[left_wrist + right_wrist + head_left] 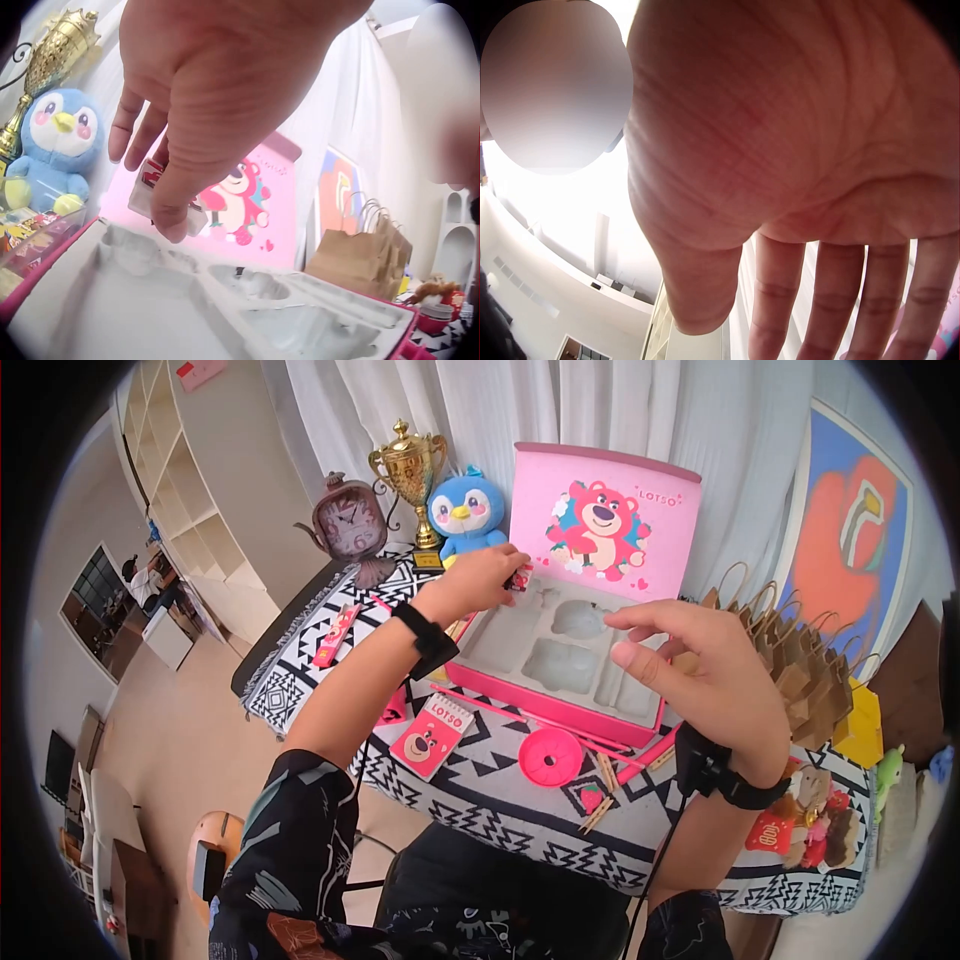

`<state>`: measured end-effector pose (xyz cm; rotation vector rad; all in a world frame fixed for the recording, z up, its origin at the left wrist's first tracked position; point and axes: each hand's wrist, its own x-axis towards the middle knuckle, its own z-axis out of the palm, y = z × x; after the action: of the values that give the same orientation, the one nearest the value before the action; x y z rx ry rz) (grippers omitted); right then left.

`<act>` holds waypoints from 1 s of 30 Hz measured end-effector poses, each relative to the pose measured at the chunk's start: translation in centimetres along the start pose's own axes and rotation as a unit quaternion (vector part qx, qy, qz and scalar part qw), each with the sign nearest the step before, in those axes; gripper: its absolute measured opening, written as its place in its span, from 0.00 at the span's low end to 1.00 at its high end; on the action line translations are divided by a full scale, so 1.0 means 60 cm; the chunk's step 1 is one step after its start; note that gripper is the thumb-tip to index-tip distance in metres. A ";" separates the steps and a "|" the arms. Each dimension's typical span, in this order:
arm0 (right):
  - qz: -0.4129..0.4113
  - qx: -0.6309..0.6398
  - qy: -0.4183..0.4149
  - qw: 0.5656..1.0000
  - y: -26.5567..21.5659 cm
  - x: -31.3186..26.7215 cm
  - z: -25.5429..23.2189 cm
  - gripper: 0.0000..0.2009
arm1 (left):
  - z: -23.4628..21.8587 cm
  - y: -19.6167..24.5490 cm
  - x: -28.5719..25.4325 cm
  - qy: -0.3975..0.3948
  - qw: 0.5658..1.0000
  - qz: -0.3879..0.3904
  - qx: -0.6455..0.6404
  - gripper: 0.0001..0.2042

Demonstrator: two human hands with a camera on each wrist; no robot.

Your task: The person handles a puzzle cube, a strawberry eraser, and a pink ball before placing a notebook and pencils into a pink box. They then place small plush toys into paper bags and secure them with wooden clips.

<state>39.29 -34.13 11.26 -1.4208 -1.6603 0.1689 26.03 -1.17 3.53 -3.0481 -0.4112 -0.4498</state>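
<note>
My left hand (474, 582) pinches a small whitish block with red and dark print (144, 187) between thumb and fingers. It hovers over the back left part of the grey moulded tray (500, 635), which sits inside a pink gift box (560, 705). The box's raised lid (548, 550) shows a pink bear and the word LOTSO. My right hand (715, 665) is over the box's right side, its fingers extended and holding nothing. In the right wrist view its palm (795, 150) fills much of the picture. Recesses in the tray show bare grey surfaces.
In front of the box lie a LOTSO notepad (432, 736), a round pink dish (550, 757), pink sticks and wooden clothespins (598, 815). Behind stand a clock (350, 520), a gold trophy (410, 475) and a blue penguin plush (466, 510). Paper bags (790, 660) line the right.
</note>
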 end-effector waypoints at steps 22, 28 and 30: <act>0.015 -0.008 -0.025 1.000 0.005 0.002 0.000 0.18 | 0.059 -0.023 0.038 -0.078 0.996 -0.034 0.023 0.35; 0.008 -0.030 -0.017 0.999 0.003 0.002 0.001 0.17 | 0.091 -0.057 0.035 -0.087 0.996 0.024 0.014 0.24; 0.017 -0.022 -0.020 0.999 0.006 0.001 0.004 0.17 | 0.110 -0.062 0.036 -0.107 0.993 0.039 0.022 0.22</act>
<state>39.38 -33.86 10.94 -1.4876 -1.6834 0.1817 28.87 3.44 -2.20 -3.0659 -0.3034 -0.1074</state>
